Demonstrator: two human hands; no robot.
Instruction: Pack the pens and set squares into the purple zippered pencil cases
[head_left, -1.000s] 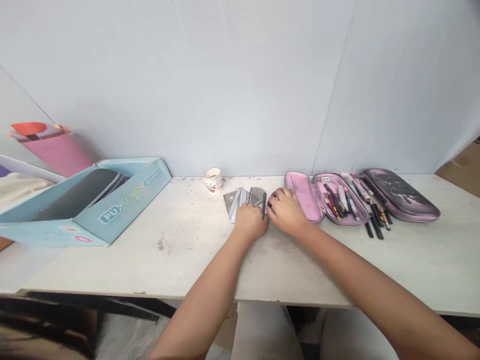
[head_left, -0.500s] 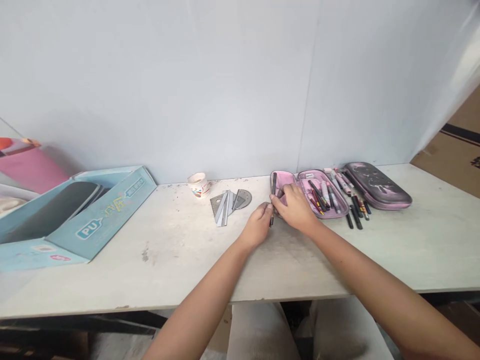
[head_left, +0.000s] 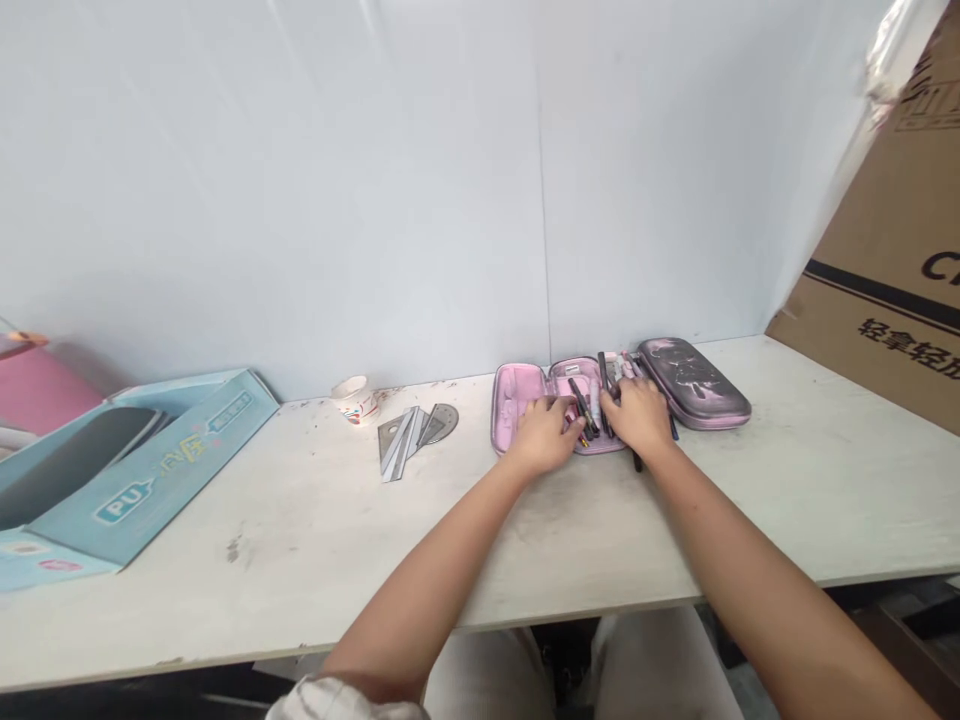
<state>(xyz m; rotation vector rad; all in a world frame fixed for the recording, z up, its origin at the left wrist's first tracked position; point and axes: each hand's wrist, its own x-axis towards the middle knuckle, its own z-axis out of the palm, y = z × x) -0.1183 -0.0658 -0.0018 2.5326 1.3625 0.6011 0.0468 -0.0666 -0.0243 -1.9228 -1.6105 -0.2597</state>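
An unzipped pink-lined pencil case (head_left: 512,388) lies spread out on the table, with several pens and a light pink marker (head_left: 595,402) in its right half. My left hand (head_left: 541,435) rests over the middle of the case, its fingers apart and bent, fingertips beside the pens. At the right edge of that half, my right hand (head_left: 639,412) has its thumb against a long black pen (head_left: 603,370), which it seems to grip; its other fingers cover more pens. Behind it stands a closed dark pencil case (head_left: 694,382) with pink marks.
Left of the pencil case lie a metal ruler (head_left: 401,445), a set square (head_left: 388,432) and a protractor (head_left: 444,420), overlapping. A paper cup (head_left: 355,400) stands near the wall. A blue box (head_left: 187,455) sits at left, a large cardboard carton (head_left: 862,330) at right.
My hands, together at the left half of the open case with a black pen, have come apart. Both moved right relative to the case, the right one further. The view has turned right.
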